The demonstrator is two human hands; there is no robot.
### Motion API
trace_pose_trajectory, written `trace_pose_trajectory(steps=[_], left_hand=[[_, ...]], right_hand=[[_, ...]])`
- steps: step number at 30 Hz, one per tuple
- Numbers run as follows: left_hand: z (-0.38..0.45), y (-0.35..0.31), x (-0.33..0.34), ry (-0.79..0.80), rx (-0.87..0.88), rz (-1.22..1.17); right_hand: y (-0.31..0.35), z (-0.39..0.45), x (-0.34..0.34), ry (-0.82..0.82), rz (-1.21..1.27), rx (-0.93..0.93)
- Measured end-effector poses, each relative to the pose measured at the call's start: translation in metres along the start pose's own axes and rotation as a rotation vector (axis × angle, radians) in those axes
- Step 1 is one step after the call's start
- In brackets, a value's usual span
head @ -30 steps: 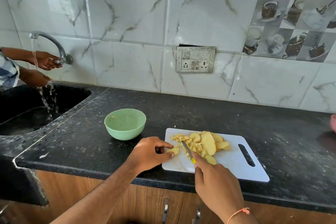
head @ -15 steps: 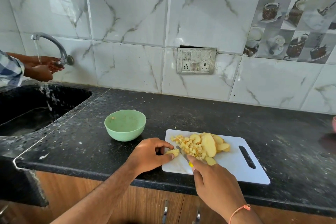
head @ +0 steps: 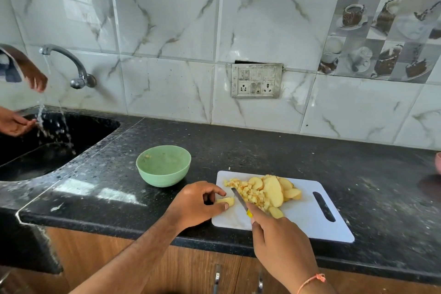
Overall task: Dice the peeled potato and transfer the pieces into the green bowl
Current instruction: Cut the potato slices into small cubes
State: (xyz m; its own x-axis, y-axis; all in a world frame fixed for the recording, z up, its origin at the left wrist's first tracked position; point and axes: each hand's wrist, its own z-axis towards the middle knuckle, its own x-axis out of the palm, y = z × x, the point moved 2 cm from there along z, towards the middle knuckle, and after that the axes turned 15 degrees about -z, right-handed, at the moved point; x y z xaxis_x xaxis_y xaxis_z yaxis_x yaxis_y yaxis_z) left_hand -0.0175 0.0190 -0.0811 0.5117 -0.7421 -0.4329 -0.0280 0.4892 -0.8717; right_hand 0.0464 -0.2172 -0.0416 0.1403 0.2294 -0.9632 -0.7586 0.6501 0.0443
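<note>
Midway through: a pile of diced potato (head: 250,192) and uncut slices (head: 274,190) sit on the cutting board (head: 310,219). Left hand (head: 195,205) pinches a potato piece (head: 226,201), right hand (head: 279,234) grips the knife (head: 239,199). The green bowl (head: 163,166) is near-empty.

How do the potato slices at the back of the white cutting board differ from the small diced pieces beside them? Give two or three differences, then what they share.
The potato slices are large, flat and rounded; the diced pieces are small and blocky. The slices lean overlapping in a stack; the dice lie scattered in a loose heap. The slices lie on the side away from the knife; the dice lie next to its blade. Both are pale yellow and lie on the cutting board.
</note>
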Motion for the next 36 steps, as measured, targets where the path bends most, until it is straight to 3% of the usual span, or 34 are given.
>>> trace_pose_trajectory(steps=[8, 20, 29, 36], left_hand=[[0.001, -0.002, -0.001, -0.012, 0.03, 0.002], [0.004, 0.001, 0.001, 0.015, -0.021, -0.071], [0.002, 0.001, 0.003, -0.001, -0.004, -0.053], [0.001, 0.0, 0.004, -0.012, -0.021, -0.056]], right_hand=[[0.021, -0.005, -0.008, -0.024, -0.051, -0.005], [0.048, 0.001, -0.005, 0.111, -0.244, -0.038], [0.047, 0.006, 0.004, 0.153, -0.213, -0.014], [0.05, -0.015, -0.01, 0.513, -0.257, -0.074]])
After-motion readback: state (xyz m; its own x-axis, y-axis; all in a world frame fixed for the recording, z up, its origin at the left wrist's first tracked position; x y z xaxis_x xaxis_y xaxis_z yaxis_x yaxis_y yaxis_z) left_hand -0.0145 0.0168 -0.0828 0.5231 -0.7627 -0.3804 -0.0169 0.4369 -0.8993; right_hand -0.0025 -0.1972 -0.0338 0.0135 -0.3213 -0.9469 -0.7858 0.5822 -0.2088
